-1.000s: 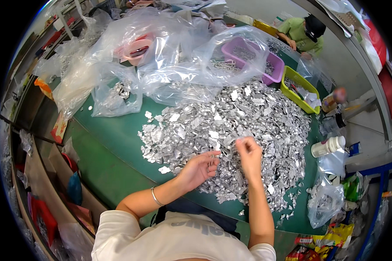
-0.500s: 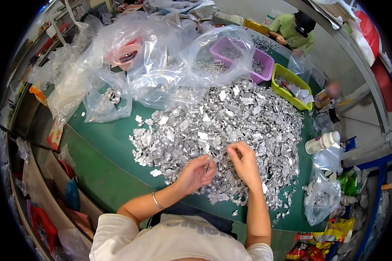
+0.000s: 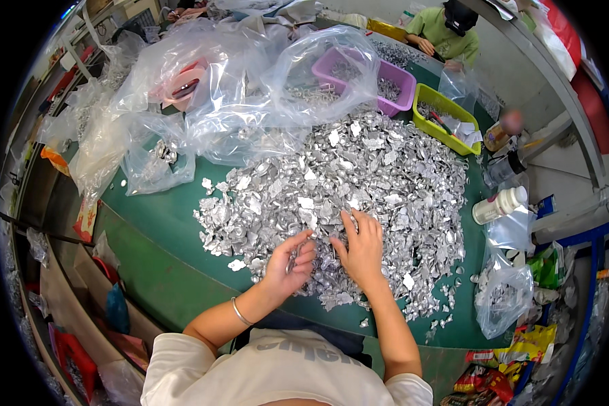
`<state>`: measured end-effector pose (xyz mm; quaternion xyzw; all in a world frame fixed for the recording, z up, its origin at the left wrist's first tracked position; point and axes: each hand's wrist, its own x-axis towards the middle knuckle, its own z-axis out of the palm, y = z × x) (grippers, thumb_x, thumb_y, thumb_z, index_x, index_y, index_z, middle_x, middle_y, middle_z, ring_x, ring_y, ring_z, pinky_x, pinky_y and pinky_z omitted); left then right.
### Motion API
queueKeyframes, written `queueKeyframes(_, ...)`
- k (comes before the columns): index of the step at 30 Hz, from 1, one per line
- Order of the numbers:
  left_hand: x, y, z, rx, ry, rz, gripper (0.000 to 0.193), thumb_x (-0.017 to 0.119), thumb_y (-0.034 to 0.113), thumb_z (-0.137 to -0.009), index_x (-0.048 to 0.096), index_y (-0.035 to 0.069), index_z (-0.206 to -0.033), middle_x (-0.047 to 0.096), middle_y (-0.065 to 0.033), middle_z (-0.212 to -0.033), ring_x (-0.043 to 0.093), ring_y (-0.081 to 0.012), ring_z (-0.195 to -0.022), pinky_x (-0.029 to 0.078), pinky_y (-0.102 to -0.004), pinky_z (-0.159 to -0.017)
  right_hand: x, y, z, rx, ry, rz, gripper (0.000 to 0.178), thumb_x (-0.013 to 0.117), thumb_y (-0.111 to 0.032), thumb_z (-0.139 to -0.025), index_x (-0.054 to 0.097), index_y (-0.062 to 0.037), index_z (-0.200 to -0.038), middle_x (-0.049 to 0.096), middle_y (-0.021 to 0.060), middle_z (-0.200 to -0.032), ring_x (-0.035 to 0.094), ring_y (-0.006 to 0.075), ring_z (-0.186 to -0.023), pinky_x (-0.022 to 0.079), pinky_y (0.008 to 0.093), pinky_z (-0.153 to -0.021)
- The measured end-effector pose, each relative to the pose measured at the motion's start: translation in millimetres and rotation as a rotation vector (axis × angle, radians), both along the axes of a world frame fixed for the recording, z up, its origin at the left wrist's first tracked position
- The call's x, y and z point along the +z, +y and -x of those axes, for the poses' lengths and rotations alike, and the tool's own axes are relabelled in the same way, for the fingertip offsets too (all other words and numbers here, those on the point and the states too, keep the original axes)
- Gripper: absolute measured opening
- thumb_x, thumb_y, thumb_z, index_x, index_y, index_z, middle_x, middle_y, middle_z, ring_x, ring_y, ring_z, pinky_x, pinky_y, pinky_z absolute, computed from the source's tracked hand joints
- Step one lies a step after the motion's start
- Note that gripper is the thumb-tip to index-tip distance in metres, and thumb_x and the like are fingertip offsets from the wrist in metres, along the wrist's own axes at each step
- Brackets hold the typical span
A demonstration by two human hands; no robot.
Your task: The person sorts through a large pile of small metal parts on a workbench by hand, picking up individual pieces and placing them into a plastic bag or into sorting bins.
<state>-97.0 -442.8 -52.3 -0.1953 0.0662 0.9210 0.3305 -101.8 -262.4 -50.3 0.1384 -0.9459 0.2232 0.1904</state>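
Note:
A wide heap of small silver metal pieces (image 3: 406,189) covers the middle of the green table (image 3: 166,223). My left hand (image 3: 288,268), with a bracelet on its wrist, is curled over the heap's near side. Silver metal pieces show between its fingers and palm. To its right, my right hand (image 3: 364,253) reaches onto the heap with thumb and fingers apart, its fingertips at the pieces. Nothing shows in its grip. The exact shape of the pieces in my left hand is too small to tell.
Clear plastic bags (image 3: 250,125) lie across the far left. Behind the heap stand a purple basket (image 3: 400,95) and a yellow-green basket (image 3: 446,135). A white bottle (image 3: 499,205) and a knotted bag (image 3: 504,304) sit at the right edge. A person (image 3: 446,34) works at the far right.
My right hand has opened from a pinch and lowered onto the heap, moving slightly left. My left hand has shifted a little left, still curled around metal pieces. The view has shifted slightly.

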Motion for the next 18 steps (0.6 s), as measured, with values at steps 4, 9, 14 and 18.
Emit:
queueKeyframes(4, 4.7, 0.9, -3.8, 0.007, 0.044, 0.080, 0.013, 0.051, 0.013, -0.091, 0.052, 0.009, -0.103, 0.045, 0.0009, -0.068, 0.036, -0.0043, -0.046, 0.028, -0.0167, -0.036, 1.9, -0.7, -13.3, 0.026, -0.017, -0.022, 0.048, 0.069, -0.028, -0.075, 0.056, -0.0032, -0.115, 0.048, 0.0176, -0.118, 0.044, 0.0367, -0.108, 0.034, 0.0478, -0.093)
queueKeyframes(9, 4.4, 1.6, -7.1, -0.004, 0.070, 0.048, 0.017, 0.051, 0.012, -0.091, 0.052, 0.009, -0.107, 0.046, 0.0003, -0.069, 0.034, -0.0037, -0.043, 0.027, -0.0162, -0.035, 4.3, -3.9, -29.1, 0.051, -0.036, 0.024, 0.049, 0.072, -0.024, -0.072, 0.057, -0.0044, -0.114, 0.048, 0.0155, -0.121, 0.044, 0.0369, -0.108, 0.035, 0.0485, -0.093)
queueKeyframes(14, 2.4, -1.2, -9.7, 0.019, 0.064, 0.007, 0.019, 0.052, 0.011, -0.090, 0.052, 0.007, -0.108, 0.047, 0.0001, -0.071, 0.035, -0.0036, -0.045, 0.028, -0.0157, -0.036, 4.3, -13.9, -47.4, 0.088, -0.023, -0.013, 0.045, 0.071, -0.023, -0.072, 0.058, -0.0036, -0.111, 0.050, 0.0139, -0.119, 0.044, 0.0345, -0.113, 0.032, 0.0516, -0.097)
queueKeyframes(18, 14.3, -1.4, -12.3, 0.104, -0.082, 0.061, 0.022, 0.053, 0.007, -0.088, 0.050, 0.005, -0.110, 0.049, -0.0016, -0.076, 0.042, -0.0059, -0.053, 0.036, -0.0159, -0.042, 2.6, -25.6, -66.8, 0.125, -0.059, -0.034, 0.039, 0.068, -0.023, -0.076, 0.058, -0.0030, -0.109, 0.051, 0.0140, -0.119, 0.044, 0.0312, -0.116, 0.031, 0.0530, -0.097)
